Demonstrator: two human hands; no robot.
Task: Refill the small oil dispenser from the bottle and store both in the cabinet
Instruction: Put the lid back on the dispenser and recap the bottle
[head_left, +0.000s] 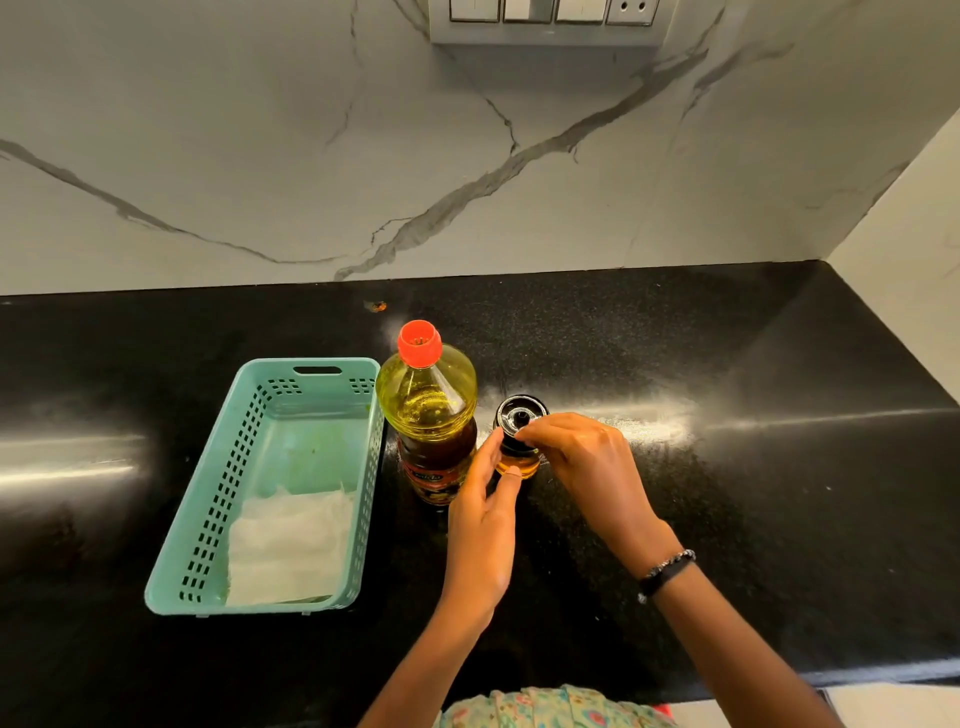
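Note:
A tall clear oil bottle (428, 410) with a red cap and yellow oil stands upright on the black counter. Just right of it stands the small oil dispenser (519, 457), a glass jar with some yellow oil and a black lid (511, 415). My left hand (485, 514) wraps around the dispenser's body from the left. My right hand (582, 457) comes from the right and pinches the black lid's near edge with its fingertips. The dispenser's lower part is hidden behind my fingers.
A teal plastic basket (218, 499) with a folded white cloth (291, 545) inside lies left of the bottle. The black counter (727, 519) meets a marble wall behind and a side wall at the right. A switch panel (550, 15) sits high on the wall.

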